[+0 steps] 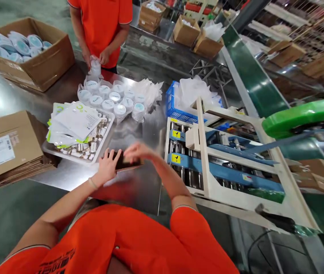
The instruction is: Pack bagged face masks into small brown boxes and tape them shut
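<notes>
My left hand (109,165) has its fingers spread at the left end of a small brown cardboard box (129,165) on the metal table. Over the right end of that box is my right hand (139,151), blurred by motion, its finger positions unclear. A white tray (96,159) of small white-capped bottles (93,146) stands just beyond my left hand. Printed bags with green marks (77,120) lie on the tray. Behind it are several wrapped round containers with white lids (114,96).
Flattened cartons (4,148) lie at the left, below a large box of round packs (44,62). Across the table a person in orange (101,30) holds wrapped containers. A roller machine (201,160) and a blue crate (176,110) stand at the right.
</notes>
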{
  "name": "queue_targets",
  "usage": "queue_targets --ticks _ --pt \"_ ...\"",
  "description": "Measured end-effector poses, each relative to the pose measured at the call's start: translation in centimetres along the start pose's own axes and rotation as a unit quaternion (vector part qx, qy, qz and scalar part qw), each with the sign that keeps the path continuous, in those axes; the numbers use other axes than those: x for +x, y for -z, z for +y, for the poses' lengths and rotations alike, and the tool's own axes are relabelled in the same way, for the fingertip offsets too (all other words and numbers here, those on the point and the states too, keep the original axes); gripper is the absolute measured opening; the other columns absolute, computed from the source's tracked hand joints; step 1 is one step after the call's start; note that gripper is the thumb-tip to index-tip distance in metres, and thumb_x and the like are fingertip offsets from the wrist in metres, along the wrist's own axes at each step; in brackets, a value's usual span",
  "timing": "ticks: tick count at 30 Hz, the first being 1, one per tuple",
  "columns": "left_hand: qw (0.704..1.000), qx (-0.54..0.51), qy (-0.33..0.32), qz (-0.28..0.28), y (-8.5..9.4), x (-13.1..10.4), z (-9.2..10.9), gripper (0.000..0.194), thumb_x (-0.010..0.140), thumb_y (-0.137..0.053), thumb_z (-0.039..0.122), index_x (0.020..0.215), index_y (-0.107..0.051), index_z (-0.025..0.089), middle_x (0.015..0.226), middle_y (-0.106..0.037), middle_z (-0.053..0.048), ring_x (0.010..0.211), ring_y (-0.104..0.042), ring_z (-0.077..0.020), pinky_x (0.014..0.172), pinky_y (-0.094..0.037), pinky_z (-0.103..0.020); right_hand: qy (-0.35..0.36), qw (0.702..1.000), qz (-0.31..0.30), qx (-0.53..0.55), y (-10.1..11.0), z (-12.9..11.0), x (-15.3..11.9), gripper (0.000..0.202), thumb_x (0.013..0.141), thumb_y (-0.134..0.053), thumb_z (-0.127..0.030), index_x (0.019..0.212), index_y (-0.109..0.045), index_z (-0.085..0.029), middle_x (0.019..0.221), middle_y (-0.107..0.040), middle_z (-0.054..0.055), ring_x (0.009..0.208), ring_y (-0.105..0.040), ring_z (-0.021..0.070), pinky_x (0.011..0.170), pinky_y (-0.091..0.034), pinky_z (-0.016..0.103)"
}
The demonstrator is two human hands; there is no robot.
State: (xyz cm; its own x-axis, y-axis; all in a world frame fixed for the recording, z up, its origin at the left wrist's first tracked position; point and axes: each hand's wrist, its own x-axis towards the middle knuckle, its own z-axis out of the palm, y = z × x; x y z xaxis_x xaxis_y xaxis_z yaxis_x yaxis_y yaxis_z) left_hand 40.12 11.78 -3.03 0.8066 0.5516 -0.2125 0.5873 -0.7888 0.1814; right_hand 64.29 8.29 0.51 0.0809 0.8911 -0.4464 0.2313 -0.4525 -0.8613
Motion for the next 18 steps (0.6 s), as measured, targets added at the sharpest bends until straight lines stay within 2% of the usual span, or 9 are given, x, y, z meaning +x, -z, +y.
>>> queue_targets --ticks 2,3,4,7,9,11,13,15,18 --pt "1.000 -0.010 -0.012 0.015 -0.9 -0.1 -0.3 0.116 0.080 -0.082 0.023 0.183 -0.030 0.023 0.172 -0.047 -0.027 0.167 -0.033 -0.0533 0.116 -0.053 -0.063 0.027 0.976 0.104 -0.189 3.6 -3.4 5.8 0.048 0.084 -0.090 -0.026 0.129 -0.080 -0.012 0.127 -0.083 0.014 0.122 -0.076 0.0285 0.106 -0.059 0.033" --pt "0.999 -0.019 -0.018 0.024 -1.3 0.0 -0.6 0.116 0.078 -0.083 0.021 0.183 -0.032 0.022 0.172 -0.047 -0.027 0.167 -0.033 -0.0533 0.119 -0.052 -0.063 0.036 0.937 0.172 -0.302 4.7 -5.0 8.9 0.056 0.087 -0.088 -0.022 0.139 -0.075 -0.010 0.142 -0.077 0.018 0.135 -0.070 0.0305 0.116 -0.054 0.036" --pt "0.999 -0.031 -0.024 0.033 -1.8 0.2 -0.9 0.116 0.077 -0.083 0.020 0.182 -0.033 0.021 0.173 -0.047 -0.027 0.167 -0.033 -0.0533 0.122 -0.049 -0.064 0.040 0.918 0.197 -0.341 5.4 -6.3 11.9 0.067 0.089 -0.086 -0.020 0.151 -0.066 -0.005 0.155 -0.068 0.024 0.147 -0.061 0.0332 0.123 -0.048 0.038" --pt "0.995 -0.068 -0.045 0.060 -3.1 0.6 -1.7 0.116 0.074 -0.085 0.021 0.180 -0.036 0.018 0.177 -0.042 -0.028 0.169 -0.031 -0.0536 0.128 -0.043 -0.068 0.026 0.873 0.213 -0.438 5.1 -8.2 18.5 0.082 0.094 -0.082 -0.017 0.165 -0.047 0.002 0.176 -0.042 0.035 0.169 -0.035 0.0387 0.134 -0.034 0.043" --pt "0.990 -0.096 -0.061 0.078 -4.0 0.7 -2.2 0.115 0.076 -0.087 0.027 0.179 -0.037 0.017 0.179 -0.039 -0.029 0.170 -0.029 -0.0539 0.131 -0.039 -0.070 0.020 0.848 0.190 -0.495 4.1 -7.8 20.5 0.069 0.099 -0.077 -0.017 0.162 -0.053 -0.001 0.179 -0.039 0.032 0.171 -0.032 0.0371 0.136 -0.032 0.045" --pt "0.983 -0.134 -0.080 0.097 -4.9 0.8 -2.5 0.114 0.079 -0.089 0.039 0.179 -0.037 0.017 0.180 -0.037 -0.030 0.171 -0.027 -0.0547 0.132 -0.037 -0.073 0.021 0.837 0.165 -0.522 3.5 -7.1 20.9 0.046 0.104 -0.064 -0.013 0.150 -0.066 -0.006 0.173 -0.050 0.028 0.165 -0.043 0.0338 0.132 -0.038 0.043" --pt "0.971 -0.180 -0.094 0.124 -5.7 0.9 -2.9 0.112 0.085 -0.086 0.053 0.179 -0.035 0.017 0.178 -0.037 -0.030 0.172 -0.026 -0.0550 0.132 -0.036 -0.075 0.011 0.835 0.163 -0.525 3.8 -6.7 20.0 0.037 0.108 -0.053 -0.008 0.138 -0.074 -0.009 0.158 -0.065 0.026 0.149 -0.060 0.0306 0.121 -0.047 0.038" --pt "0.957 -0.224 -0.105 0.154 -6.3 1.0 -3.3 0.111 0.090 -0.081 0.060 0.179 -0.032 0.016 0.174 -0.041 -0.031 0.172 -0.027 -0.0546 0.132 -0.035 -0.077 -0.014 0.834 0.192 -0.516 5.2 -6.9 18.2 0.035 0.110 -0.048 -0.007 0.134 -0.074 -0.008 0.141 -0.074 0.025 0.128 -0.071 0.0277 0.109 -0.052 0.034" --pt "0.936 -0.277 -0.115 0.182 -6.8 1.4 -3.7 0.113 0.090 -0.080 0.062 0.177 -0.028 0.013 0.169 -0.046 -0.031 0.170 -0.031 -0.0541 0.132 -0.035 -0.077 -0.051 0.822 0.249 -0.509 8.8 -7.4 13.1 0.033 0.113 -0.044 -0.012 0.127 -0.073 -0.008 0.125 -0.077 0.024 0.113 -0.073 0.0267 0.100 -0.052 0.035"
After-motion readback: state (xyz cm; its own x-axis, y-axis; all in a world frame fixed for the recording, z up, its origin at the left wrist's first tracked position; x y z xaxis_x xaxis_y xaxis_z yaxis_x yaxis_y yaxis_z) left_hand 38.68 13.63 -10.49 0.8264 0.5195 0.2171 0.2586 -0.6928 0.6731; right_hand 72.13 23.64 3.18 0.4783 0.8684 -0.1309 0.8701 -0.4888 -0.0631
